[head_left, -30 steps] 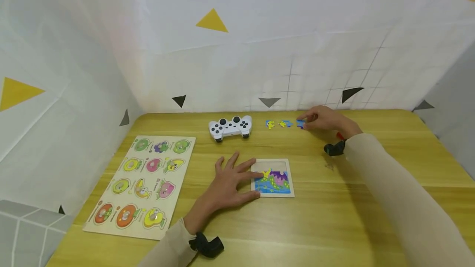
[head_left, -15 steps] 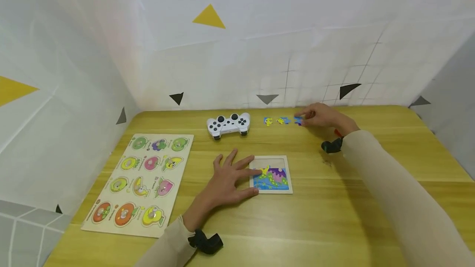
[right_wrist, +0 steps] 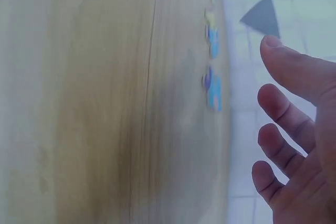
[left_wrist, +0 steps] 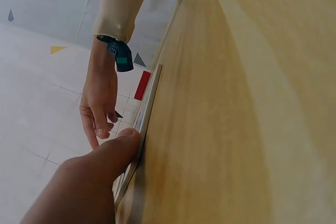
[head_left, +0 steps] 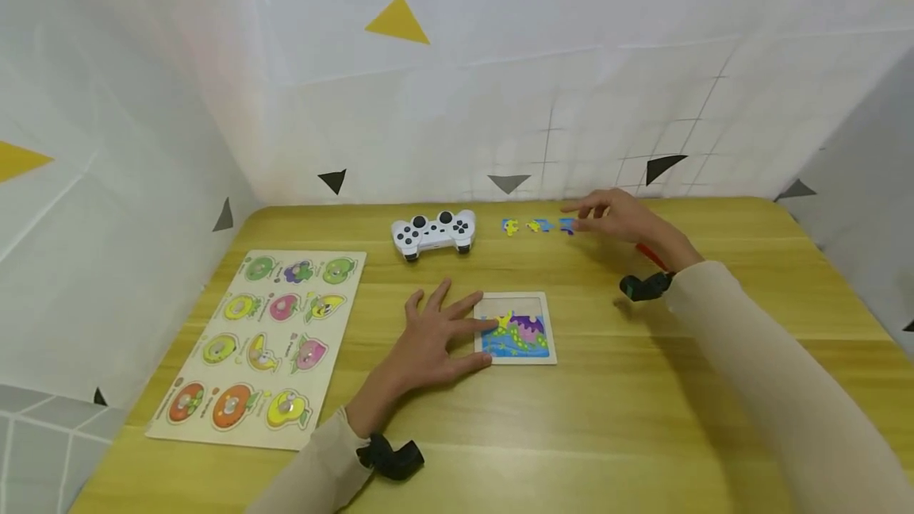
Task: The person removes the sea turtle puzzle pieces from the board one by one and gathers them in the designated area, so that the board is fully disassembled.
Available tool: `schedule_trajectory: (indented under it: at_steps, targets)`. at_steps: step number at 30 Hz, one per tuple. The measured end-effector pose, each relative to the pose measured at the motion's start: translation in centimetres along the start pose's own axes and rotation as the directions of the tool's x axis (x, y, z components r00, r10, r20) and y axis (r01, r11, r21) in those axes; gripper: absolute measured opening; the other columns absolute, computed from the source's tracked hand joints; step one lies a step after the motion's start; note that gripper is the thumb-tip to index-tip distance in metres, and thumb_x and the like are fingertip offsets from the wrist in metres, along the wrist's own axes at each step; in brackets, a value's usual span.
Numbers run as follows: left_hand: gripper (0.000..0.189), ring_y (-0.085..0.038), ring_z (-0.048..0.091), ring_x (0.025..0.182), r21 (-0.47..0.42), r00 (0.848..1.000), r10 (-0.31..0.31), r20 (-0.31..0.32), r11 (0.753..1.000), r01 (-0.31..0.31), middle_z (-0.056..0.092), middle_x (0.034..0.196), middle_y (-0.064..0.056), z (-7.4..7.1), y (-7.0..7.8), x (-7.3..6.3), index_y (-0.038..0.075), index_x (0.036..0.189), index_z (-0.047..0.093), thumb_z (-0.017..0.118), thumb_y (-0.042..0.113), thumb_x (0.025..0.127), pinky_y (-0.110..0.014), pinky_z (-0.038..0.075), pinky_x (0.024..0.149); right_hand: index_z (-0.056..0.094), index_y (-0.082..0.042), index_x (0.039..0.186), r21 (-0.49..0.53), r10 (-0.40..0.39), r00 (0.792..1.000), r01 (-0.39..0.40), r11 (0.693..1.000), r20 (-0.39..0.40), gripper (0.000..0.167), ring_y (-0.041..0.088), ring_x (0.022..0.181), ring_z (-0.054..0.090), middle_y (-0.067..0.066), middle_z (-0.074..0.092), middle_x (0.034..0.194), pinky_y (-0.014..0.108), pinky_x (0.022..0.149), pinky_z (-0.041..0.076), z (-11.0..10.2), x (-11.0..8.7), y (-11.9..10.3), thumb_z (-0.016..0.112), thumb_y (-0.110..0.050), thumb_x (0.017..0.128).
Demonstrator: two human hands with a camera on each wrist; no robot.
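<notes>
A small square puzzle tray lies mid-table, its lower part filled with a picture in blue, purple, yellow and green. My left hand rests at its left side, fingers spread, one fingertip on the picture; in the left wrist view the thumb touches the tray's edge. Near the back edge lie three loose jigsaw pieces in a row: a yellow-and-blue one, another, and a blue-and-purple one. Just above the last, my right hand hovers with loosely bent fingers, holding nothing; in the right wrist view it is apart from the pieces.
A white game controller sits left of the loose pieces. On the left side lies a wooden fruit puzzle board with knobbed pieces. A white patterned cloth rises behind the wooden table.
My right hand has let go of the blue-and-purple jigsaw piece and lifted slightly off it, fingers parted. The left hand stays on the tray. The whole head view has shifted a little.
</notes>
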State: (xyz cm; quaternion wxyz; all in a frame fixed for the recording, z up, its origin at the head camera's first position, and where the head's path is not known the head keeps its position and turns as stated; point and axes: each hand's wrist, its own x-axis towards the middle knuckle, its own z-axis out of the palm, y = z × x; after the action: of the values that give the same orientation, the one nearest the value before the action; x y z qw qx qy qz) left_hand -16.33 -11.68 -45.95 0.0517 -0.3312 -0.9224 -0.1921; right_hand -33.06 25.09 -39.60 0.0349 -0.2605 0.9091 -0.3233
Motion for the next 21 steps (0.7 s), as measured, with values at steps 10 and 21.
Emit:
schedule_trajectory:
  at_steps: [10,21]
  targets:
    - [0.05,-0.047,0.019,0.155,0.002,1.0,0.0,0.007,1.0,0.0,0.04,0.164,0.004,-0.2,-0.2,0.0,0.043,0.138,0.061,0.058,0.064,0.093,-0.074,0.012,0.113,0.076,-0.015,0.122,0.069,-0.057,0.997,0.061,0.996,-0.061,0.026,0.018,0.076,0.054,0.005,0.071,0.099,0.026,0.061,0.044,1.8,-1.3,-4.0,0.071,-0.019,0.097]
    - [0.05,-0.047,0.017,0.156,0.03,1.0,0.004,0.021,1.0,-0.005,0.038,0.164,0.005,-0.1,-0.3,0.1,0.045,0.14,0.059,0.055,0.066,0.094,-0.073,0.012,0.113,0.077,-0.008,0.118,0.184,-0.174,0.985,0.169,0.968,0.009,0.024,0.017,0.078,0.052,0.003,0.068,0.094,0.027,0.066,0.045,6.3,-3.6,-6.4,0.071,-0.011,0.096]
